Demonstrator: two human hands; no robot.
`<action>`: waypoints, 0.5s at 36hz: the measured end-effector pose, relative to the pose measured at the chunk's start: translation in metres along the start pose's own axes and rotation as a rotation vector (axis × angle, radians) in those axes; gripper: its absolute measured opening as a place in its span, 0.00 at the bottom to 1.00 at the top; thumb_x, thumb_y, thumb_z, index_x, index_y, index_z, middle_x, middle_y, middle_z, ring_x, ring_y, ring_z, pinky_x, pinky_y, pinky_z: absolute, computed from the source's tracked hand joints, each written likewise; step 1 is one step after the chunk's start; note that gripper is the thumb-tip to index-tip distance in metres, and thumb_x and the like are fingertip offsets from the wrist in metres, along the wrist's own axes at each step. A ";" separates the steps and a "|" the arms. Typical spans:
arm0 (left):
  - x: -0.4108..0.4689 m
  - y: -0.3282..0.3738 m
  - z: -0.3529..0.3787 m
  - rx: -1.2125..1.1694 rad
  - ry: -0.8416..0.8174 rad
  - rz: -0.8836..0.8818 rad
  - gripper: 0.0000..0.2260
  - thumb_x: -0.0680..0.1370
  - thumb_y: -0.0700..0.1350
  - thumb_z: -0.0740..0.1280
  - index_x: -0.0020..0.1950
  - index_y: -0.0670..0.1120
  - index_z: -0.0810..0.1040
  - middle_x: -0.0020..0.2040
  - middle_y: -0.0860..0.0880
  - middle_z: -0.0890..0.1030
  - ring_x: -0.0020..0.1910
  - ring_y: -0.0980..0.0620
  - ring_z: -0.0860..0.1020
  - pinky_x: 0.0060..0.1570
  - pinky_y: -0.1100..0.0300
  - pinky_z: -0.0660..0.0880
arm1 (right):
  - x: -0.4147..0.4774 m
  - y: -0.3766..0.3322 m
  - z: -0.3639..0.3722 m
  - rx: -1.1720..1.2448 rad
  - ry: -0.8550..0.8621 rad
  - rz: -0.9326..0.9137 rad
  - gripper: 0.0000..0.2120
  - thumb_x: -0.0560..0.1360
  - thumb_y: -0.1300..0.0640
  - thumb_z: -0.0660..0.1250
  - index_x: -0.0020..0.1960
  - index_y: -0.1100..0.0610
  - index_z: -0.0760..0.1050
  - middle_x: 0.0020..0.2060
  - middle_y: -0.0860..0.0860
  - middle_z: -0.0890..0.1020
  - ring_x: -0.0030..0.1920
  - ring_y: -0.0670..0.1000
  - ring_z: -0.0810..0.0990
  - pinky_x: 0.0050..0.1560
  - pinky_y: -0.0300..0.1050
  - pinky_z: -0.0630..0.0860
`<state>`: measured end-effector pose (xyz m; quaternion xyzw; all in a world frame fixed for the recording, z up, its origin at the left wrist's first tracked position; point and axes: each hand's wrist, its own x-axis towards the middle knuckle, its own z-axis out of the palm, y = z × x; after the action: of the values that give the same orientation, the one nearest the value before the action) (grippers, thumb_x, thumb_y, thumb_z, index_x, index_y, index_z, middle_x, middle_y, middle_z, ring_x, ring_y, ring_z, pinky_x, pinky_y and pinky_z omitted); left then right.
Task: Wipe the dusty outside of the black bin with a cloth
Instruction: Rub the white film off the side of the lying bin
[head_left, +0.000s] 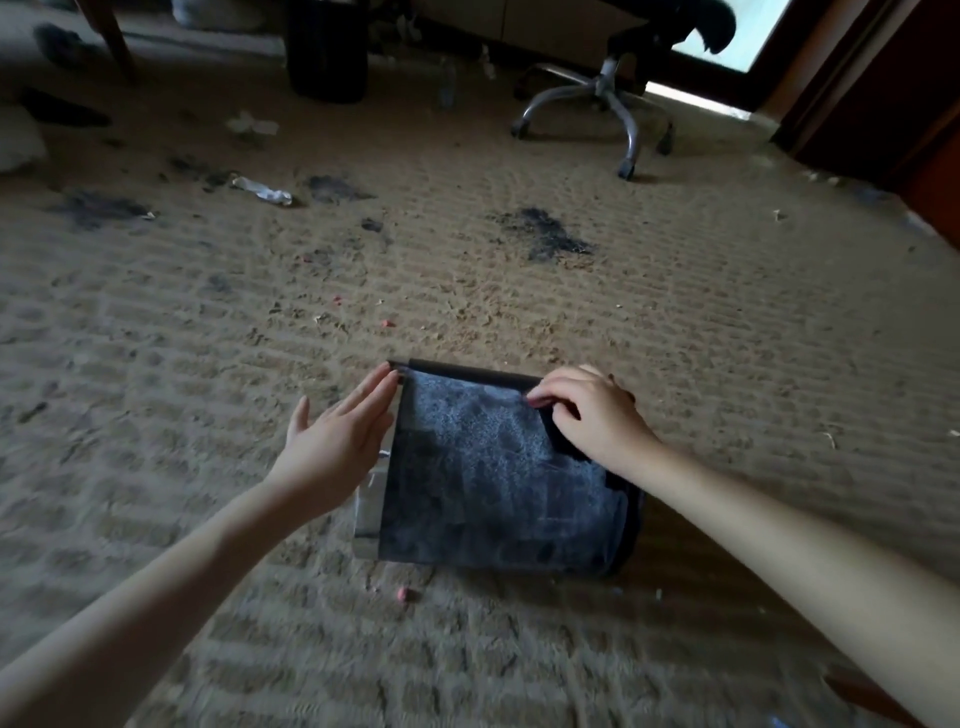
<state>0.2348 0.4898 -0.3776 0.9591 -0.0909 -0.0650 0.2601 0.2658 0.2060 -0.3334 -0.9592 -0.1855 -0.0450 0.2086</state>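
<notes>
Grey dust film across black bin (493, 467)

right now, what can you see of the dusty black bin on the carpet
The dusty black bin lies on its side on the beige carpet. Its upward wall looks matte, coated in pale grey dust with darker patches low down. A shiny silvery strip shows along its left end. The left hand lies flat against that end; the right hand holds a dark cloth on its upper right.
</notes>
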 end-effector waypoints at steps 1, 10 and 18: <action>0.001 0.000 0.000 0.000 -0.002 -0.004 0.22 0.81 0.53 0.47 0.76 0.59 0.48 0.74 0.66 0.45 0.72 0.60 0.60 0.71 0.42 0.44 | -0.011 0.000 -0.003 -0.005 0.006 -0.049 0.16 0.70 0.72 0.62 0.48 0.56 0.83 0.47 0.49 0.82 0.51 0.47 0.74 0.55 0.28 0.62; 0.002 0.004 0.002 -0.103 -0.014 -0.018 0.21 0.82 0.51 0.48 0.75 0.57 0.51 0.71 0.67 0.42 0.72 0.60 0.58 0.72 0.41 0.48 | -0.018 -0.002 -0.015 0.015 -0.020 -0.046 0.16 0.68 0.71 0.61 0.42 0.55 0.83 0.44 0.48 0.82 0.48 0.49 0.74 0.51 0.38 0.67; 0.001 0.000 0.002 -0.140 0.005 -0.012 0.21 0.82 0.50 0.49 0.75 0.59 0.51 0.71 0.69 0.45 0.69 0.65 0.58 0.72 0.44 0.48 | 0.045 -0.009 0.011 0.039 -0.083 0.115 0.15 0.72 0.69 0.60 0.46 0.57 0.83 0.47 0.52 0.82 0.53 0.53 0.76 0.57 0.43 0.69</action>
<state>0.2355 0.4887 -0.3795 0.9393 -0.0799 -0.0705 0.3262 0.3037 0.2336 -0.3323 -0.9650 -0.1395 0.0104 0.2218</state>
